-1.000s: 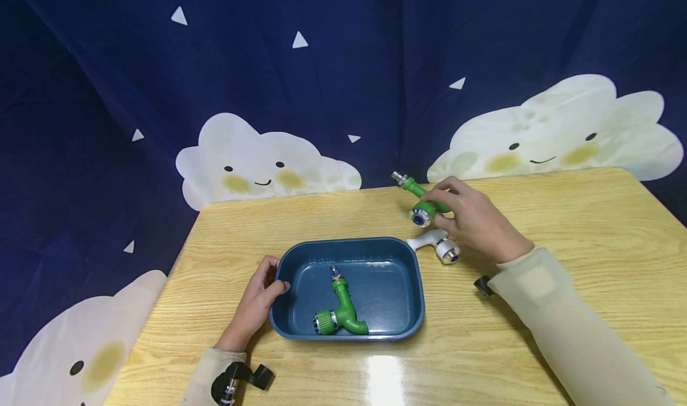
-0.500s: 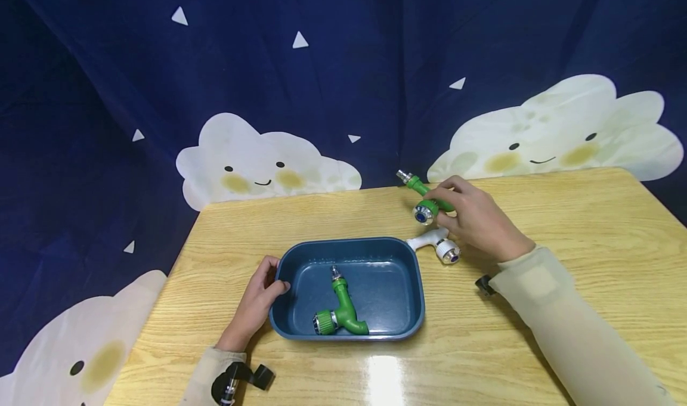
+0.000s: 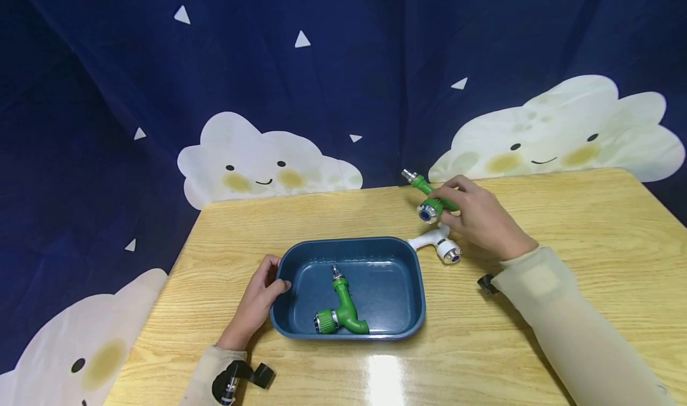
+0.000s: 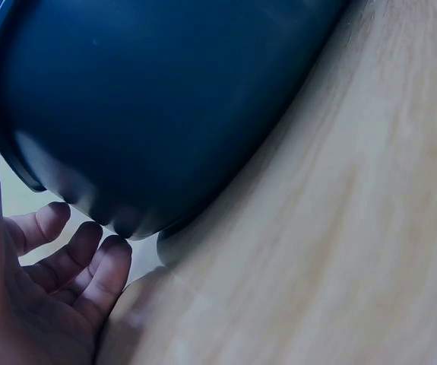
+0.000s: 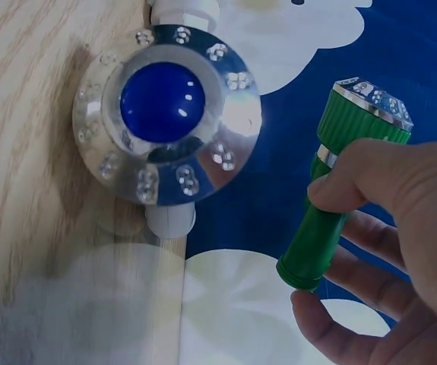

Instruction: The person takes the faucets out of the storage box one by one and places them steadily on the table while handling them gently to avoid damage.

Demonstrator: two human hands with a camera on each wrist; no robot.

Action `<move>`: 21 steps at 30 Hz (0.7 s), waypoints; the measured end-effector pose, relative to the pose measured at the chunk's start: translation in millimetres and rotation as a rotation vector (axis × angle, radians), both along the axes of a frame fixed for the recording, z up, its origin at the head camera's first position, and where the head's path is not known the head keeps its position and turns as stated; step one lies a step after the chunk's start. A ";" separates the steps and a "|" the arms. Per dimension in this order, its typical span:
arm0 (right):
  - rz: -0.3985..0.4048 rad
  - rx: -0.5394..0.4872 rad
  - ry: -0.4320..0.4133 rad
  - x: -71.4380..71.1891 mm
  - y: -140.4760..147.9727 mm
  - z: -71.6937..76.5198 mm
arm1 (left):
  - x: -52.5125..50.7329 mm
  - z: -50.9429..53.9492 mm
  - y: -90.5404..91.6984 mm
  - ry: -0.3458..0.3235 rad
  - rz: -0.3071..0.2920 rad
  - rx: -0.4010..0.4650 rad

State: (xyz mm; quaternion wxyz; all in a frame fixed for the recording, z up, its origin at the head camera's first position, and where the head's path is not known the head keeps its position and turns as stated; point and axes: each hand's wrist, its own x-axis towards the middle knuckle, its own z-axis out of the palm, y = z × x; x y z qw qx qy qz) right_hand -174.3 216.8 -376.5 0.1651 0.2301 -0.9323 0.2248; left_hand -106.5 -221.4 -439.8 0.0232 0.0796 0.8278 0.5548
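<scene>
My left hand (image 3: 259, 296) grips the left end of a dark blue plastic tub (image 3: 349, 337), thumb over the rim and fingers outside. In the left wrist view the curled fingers (image 4: 100, 277) lie close along the tub's outer wall (image 4: 157, 99). Inside the tub lies a green faucet (image 3: 346, 307) with a ribbed knob. My right hand (image 3: 480, 215) pinches a second green faucet (image 3: 429, 209) above the table, its metal threaded end pointing to the back left. Below that hand a white faucet (image 3: 437, 242) rests on the table by the tub's right corner; its blue-centred knob (image 5: 165, 106) fills much of the right wrist view.
The wooden table (image 3: 563, 239) ends at the back against a dark blue curtain (image 3: 343, 66) printed with smiling clouds and white triangles. A black strap mount (image 3: 233, 382) sits on the left wrist, and a black piece (image 3: 487, 284) shows at the right cuff.
My right hand has shifted slightly to the right with the green faucet in its grasp. The left hand, tub and other faucets stay in place.
</scene>
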 end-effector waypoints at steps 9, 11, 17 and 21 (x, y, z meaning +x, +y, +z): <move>-0.010 0.002 0.009 -2.3 4.6 -1.8 | 0.4 -0.3 0.0 0.001 0.006 -0.006; -0.013 0.004 0.001 -2.4 5.3 -2.2 | 0.3 -0.3 -0.3 0.000 0.006 -0.006; -0.028 0.009 -0.026 -3.4 7.1 -4.0 | -0.2 -0.9 -0.6 0.004 0.000 -0.004; -0.035 0.010 -0.032 -4.5 7.6 -4.7 | 0.0 -1.2 -0.8 0.007 0.001 -0.003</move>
